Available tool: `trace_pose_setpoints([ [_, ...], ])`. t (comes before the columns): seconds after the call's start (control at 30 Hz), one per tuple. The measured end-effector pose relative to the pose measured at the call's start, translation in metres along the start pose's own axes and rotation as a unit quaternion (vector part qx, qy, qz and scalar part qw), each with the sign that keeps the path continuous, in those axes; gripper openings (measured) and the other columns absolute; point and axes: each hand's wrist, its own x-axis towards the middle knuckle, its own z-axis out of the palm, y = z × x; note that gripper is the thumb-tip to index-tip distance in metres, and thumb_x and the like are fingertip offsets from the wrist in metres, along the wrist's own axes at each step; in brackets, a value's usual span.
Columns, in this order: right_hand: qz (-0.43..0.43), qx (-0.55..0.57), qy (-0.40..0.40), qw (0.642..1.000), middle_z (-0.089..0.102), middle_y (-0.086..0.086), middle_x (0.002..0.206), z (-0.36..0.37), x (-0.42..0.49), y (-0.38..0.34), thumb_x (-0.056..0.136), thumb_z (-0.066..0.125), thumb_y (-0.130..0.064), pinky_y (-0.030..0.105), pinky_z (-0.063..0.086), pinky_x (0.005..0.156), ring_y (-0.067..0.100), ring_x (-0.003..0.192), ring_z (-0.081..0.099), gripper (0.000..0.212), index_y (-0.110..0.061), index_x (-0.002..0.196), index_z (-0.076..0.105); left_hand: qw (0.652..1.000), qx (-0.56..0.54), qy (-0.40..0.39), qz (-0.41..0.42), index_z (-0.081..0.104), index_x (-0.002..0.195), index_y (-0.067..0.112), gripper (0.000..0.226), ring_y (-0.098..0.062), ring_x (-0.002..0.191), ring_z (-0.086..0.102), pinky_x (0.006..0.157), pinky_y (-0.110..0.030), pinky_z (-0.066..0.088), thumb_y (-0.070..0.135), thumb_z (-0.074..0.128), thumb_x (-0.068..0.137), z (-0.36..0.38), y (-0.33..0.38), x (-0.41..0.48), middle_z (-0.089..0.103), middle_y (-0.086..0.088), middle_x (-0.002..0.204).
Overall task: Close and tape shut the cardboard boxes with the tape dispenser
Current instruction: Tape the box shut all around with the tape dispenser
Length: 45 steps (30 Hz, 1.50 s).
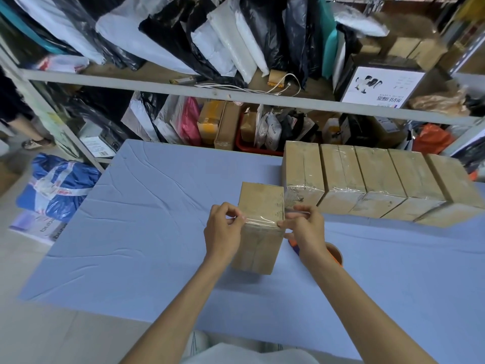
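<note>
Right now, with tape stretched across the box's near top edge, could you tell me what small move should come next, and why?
Probably press both ends of the tape strip down onto the sides of the box. The strip lies across the near top edge, while the left hand and right hand each pinch an end overhanging a corner.

One wide-angle view, worn on the person's head, looks forward and steeply down. It sits close above the blue counter (147, 232), whose near edge runs along the bottom; the crowded shelf (157, 85) beyond fills the top, bowed by the lens.
</note>
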Motion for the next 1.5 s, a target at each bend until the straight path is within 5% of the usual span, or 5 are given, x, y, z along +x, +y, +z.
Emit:
trace_pose_setpoints([
  [0.13,0.015,-0.039,0.0,0.999,0.066,0.014,0.097,0.001,0.007,0.001,0.075,0.063,0.005,0.032,0.049,0.056,0.02,0.075,0.068,0.032,-0.009,0.102,0.057,0.993,-0.08,-0.048,-0.066,0.039,0.125,0.044,0.061,-0.015,0.085,0.06,0.074,-0.03,0.047,0.014,0.07,0.083,-0.001,-0.002,0.012,0.056,0.006,0.085],
  [0.3,-0.053,-0.234,-0.017,0.971,0.064,-0.005,0.086,0.009,0.002,0.012,0.045,0.09,-0.044,0.034,0.052,0.067,0.011,0.077,0.062,0.066,-0.019,0.094,0.054,0.997,-0.014,-0.057,-0.042,0.054,0.097,0.031,0.025,-0.012,0.069,0.054,0.061,-0.027,0.041,0.031,0.073,0.08,0.003,-0.012,0.013,0.051,0.01,0.073],
  [0.53,-0.006,-0.117,-0.105,0.988,0.057,0.018,0.088,-0.009,0.008,0.011,0.063,0.083,0.01,0.033,0.058,0.055,0.026,0.071,0.061,0.045,0.002,0.101,0.059,0.983,-0.115,-0.142,-0.034,0.057,0.093,0.011,0.03,-0.01,0.061,0.05,0.056,-0.019,0.046,0.018,0.081,0.077,-0.014,-0.034,0.02,0.05,0.0,0.079],
  [1.27,-0.176,-0.167,-0.188,0.952,0.07,-0.004,0.109,-0.028,-0.001,0.032,0.063,0.089,-0.013,0.024,0.055,0.077,0.009,0.097,0.066,0.069,-0.021,0.126,0.06,0.985,-0.156,-0.071,-0.019,0.056,0.091,0.012,0.026,-0.009,0.061,0.061,0.051,-0.025,0.053,0.027,0.075,0.083,-0.009,0.0,0.005,0.06,-0.004,0.084],
  [1.5,-0.151,-0.059,-0.17,0.972,0.07,0.002,0.085,-0.035,0.014,0.034,0.076,0.072,0.008,0.016,0.048,0.061,0.005,0.07,0.063,0.042,0.002,0.117,0.064,0.994,0.002,-0.105,0.023,0.053,0.128,0.035,0.048,-0.011,0.114,0.045,0.096,-0.021,0.039,0.025,0.072,0.085,-0.023,-0.011,0.021,0.047,0.005,0.123],
])
